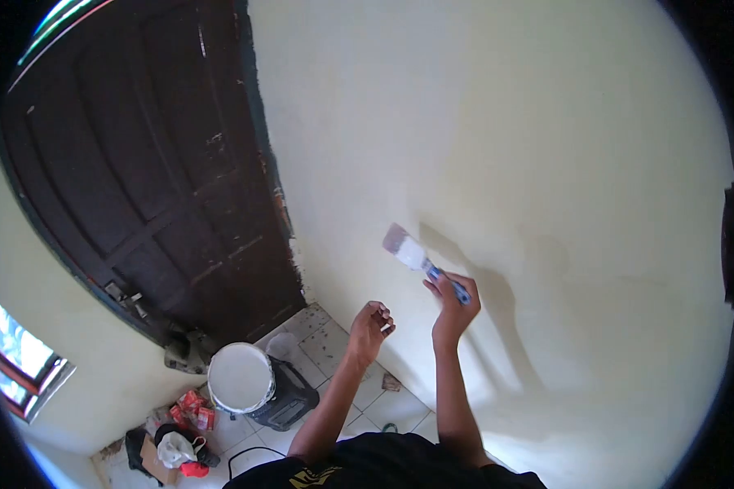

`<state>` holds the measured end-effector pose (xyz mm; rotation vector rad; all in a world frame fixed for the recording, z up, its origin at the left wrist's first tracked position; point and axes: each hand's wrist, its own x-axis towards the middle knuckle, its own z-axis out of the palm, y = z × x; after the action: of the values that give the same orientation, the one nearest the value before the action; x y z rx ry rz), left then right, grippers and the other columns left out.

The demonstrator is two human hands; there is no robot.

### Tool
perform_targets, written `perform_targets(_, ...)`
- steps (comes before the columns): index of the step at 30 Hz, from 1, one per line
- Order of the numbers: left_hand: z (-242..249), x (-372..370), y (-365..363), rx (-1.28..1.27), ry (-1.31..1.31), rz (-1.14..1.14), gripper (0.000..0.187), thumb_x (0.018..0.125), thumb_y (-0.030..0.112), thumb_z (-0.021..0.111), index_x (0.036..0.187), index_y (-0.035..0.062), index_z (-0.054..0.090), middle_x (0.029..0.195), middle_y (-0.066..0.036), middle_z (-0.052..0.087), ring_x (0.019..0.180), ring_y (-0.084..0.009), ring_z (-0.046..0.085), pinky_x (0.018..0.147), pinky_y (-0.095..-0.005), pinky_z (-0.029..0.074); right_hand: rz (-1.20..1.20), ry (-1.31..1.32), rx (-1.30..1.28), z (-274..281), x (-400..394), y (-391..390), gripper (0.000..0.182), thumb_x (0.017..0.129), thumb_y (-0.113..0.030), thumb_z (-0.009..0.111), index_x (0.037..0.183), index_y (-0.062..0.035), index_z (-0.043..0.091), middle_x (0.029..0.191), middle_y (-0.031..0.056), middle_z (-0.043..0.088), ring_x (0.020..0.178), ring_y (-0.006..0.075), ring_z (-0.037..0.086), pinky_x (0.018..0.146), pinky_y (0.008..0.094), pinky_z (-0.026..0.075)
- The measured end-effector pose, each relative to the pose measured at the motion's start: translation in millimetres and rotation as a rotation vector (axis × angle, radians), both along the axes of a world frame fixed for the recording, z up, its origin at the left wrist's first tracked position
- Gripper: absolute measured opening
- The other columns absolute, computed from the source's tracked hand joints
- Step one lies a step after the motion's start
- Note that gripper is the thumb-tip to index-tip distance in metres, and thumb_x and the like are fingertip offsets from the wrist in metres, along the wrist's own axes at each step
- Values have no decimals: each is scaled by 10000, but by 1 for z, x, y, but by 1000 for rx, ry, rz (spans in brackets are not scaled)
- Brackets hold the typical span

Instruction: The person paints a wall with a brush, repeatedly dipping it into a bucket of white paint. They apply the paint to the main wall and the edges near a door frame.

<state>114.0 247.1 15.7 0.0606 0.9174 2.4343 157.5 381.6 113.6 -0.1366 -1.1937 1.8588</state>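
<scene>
A paint brush (408,251) with whitish bristles and a blue-and-white handle is in my right hand (455,308), my fingers wrapped round its handle. The bristles point up and left, close in front of the pale wall (546,147), and the brush casts a shadow there. My left hand (370,330) hangs in the air lower and to the left, empty, its fingers loosely bent with gaps between them. Below and left of that hand stands a round paint bucket (240,377) with a white top and paint smears on its rim.
A dark brown panelled door (151,163) fills the left side, with a handle (126,300) low on it. Beside the bucket sits a dark boxy container (289,399). Bags and red packets (193,407) lie on the tiled floor (326,346). A window (12,350) is at far left.
</scene>
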Motion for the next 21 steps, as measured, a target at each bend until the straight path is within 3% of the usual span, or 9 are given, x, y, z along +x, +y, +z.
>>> perform_targets(1,2,11,1,-33,-48,45,145,937,272,481,864,153,519,786,16,544,769,-137,546,769,-335,440,28,-29,-228,-8,9,-3,133,867,-27,629,968,39,573,934,164,642,888,256,675,831,364,591)
perform_targets(2,-6,20,-3,-44,-51,68,145,937,272,481,864,153,519,786,16,544,769,-137,546,769,-335,440,51,-35,-239,-28,15,0,133,867,-27,629,968,39,573,934,164,642,888,256,675,831,364,591)
perform_targets(5,-48,47,-19,-51,-149,81,146,934,276,495,866,153,535,793,17,560,777,-138,557,776,-343,447,460,45,-783,-102,13,18,97,852,33,614,933,78,586,974,210,662,959,305,668,948,370,548)
perform_targets(9,-85,80,-56,-51,-322,214,102,926,238,525,889,148,554,811,-4,585,756,-172,564,745,-367,459,494,-92,-894,-143,33,11,35,846,68,600,870,74,575,963,169,636,980,285,644,1028,351,491)
perform_targets(13,-92,106,-88,-84,-355,290,107,927,246,527,878,156,556,808,4,584,766,-164,569,753,-367,456,497,-250,-910,-185,45,0,78,858,35,602,907,82,564,970,167,630,981,281,646,979,343,530)
perform_targets(16,-87,122,-108,-132,-379,355,129,931,254,518,868,148,557,804,10,581,771,-154,570,760,-359,452,481,-310,-1026,-203,50,-16,134,858,-7,629,954,62,566,973,164,639,961,275,657,868,321,580)
perform_targets(19,-81,131,-122,-111,-357,381,143,932,247,504,865,133,558,791,10,568,773,-148,564,754,-349,450,625,-402,-1030,-208,53,-36,105,877,-89,650,959,-30,621,905,112,685,866,216,693,638,273,581)
perform_targets(21,-83,132,-136,-72,-356,389,141,932,239,500,865,126,552,786,4,560,765,-152,555,745,-343,451,663,-431,-1033,-207,52,-52,111,883,-110,651,959,-33,623,889,111,687,837,212,694,631,272,580)
